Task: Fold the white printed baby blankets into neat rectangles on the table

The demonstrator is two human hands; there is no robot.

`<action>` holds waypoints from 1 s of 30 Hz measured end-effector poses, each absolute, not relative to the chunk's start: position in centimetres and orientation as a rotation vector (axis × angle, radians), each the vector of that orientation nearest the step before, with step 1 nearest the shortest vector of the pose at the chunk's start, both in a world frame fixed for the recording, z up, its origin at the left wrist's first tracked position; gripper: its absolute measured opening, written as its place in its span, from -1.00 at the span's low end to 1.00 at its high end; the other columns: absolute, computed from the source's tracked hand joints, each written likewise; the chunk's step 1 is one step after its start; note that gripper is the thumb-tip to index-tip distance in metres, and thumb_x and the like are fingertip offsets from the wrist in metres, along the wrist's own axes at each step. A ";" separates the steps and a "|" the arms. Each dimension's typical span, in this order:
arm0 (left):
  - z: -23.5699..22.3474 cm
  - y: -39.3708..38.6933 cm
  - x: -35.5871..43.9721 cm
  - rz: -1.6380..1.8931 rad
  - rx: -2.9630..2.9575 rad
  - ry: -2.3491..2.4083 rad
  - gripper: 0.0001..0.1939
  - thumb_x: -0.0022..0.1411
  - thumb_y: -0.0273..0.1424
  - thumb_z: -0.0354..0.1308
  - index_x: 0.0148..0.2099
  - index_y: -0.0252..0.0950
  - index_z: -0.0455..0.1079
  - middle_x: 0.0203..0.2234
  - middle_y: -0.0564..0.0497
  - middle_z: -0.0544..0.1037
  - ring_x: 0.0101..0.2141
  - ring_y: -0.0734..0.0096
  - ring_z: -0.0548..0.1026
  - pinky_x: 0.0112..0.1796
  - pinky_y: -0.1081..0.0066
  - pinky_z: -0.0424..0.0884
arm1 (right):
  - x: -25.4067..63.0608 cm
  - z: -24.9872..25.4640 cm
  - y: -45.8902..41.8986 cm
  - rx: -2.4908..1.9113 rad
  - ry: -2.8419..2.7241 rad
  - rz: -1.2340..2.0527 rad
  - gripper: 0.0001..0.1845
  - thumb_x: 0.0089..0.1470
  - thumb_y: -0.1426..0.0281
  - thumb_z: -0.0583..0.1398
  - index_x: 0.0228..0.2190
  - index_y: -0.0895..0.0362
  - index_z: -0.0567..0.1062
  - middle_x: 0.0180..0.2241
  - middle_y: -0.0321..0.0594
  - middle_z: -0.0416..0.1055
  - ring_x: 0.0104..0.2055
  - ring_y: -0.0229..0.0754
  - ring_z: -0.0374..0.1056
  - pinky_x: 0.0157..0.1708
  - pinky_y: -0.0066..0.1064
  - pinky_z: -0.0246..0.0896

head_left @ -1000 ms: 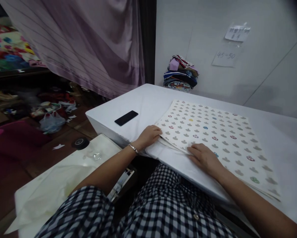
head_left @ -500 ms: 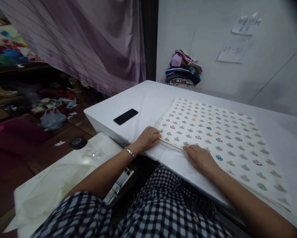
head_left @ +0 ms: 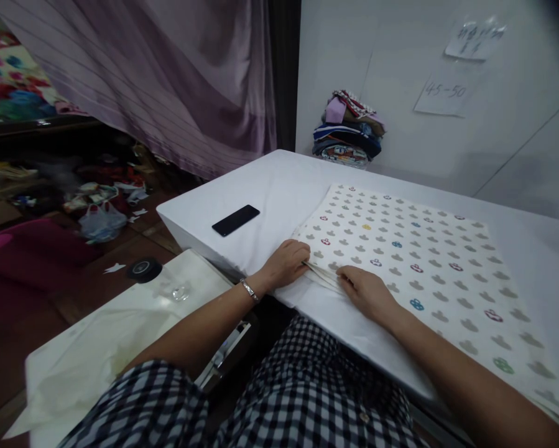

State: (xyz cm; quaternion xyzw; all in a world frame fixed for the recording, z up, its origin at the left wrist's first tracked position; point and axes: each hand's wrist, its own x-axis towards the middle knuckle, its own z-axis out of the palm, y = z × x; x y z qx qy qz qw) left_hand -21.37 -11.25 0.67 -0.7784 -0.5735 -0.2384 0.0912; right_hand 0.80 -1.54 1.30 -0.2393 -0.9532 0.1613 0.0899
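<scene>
A white cloth with grey cloud-like shapes and small coloured motifs lies folded flat, in layers, on the white-covered table. My left hand is closed on its near left corner, fingers curled over the edge. Just to the right, my right hand pinches the near edge between thumb and fingers. Between the two hands the layers of the edge are slightly lifted and parted. The fingertips of both hands are partly hidden.
A black phone lies on the table, left of the cloth. Folded clothes are stacked by the wall. At lower left is a white surface with a black tape roll at its edge. A purple curtain hangs behind.
My left hand has moved slightly right along the corner, and my right hand slightly left, so they are closer together. The cloth edge between them has risen and its layers have spread.
</scene>
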 end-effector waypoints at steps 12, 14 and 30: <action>0.2 -11.5 -20.2 -0.626 -2.380 -1.511 -0.79 0.26 -0.51 -0.08 -0.36 -0.30 0.35 -0.08 -0.07 0.43 -0.04 0.32 0.33 0.00 0.21 0.26 | 0.9 1.1 -1.9 -0.548 -2.827 0.335 -0.76 0.19 0.46 -0.07 -0.27 0.12 0.38 -0.25 -0.18 0.38 -0.24 -0.19 0.28 -0.37 -0.41 0.15; 0.2 -11.8 -20.2 -0.695 -2.374 -1.505 -0.83 0.25 -0.51 -0.06 -0.32 -0.30 0.35 -0.10 -0.08 0.44 -0.03 0.32 0.34 0.01 0.20 0.27 | 0.9 1.2 -2.1 -0.506 -2.819 0.231 -0.73 0.19 0.48 -0.07 -0.26 0.13 0.41 -0.19 -0.14 0.37 -0.19 -0.15 0.27 -0.35 -0.39 0.16; 0.3 -12.6 -20.2 -0.895 -2.322 -1.667 -0.90 0.19 -0.49 0.02 -0.25 -0.24 0.33 -0.15 0.00 0.49 0.06 0.36 0.31 0.11 0.14 0.13 | 0.0 0.2 -3.3 -0.384 -2.864 0.050 -0.66 0.25 0.44 -0.09 -0.29 0.11 0.47 -0.14 -0.11 0.38 -0.15 -0.07 0.23 -0.23 -0.24 0.12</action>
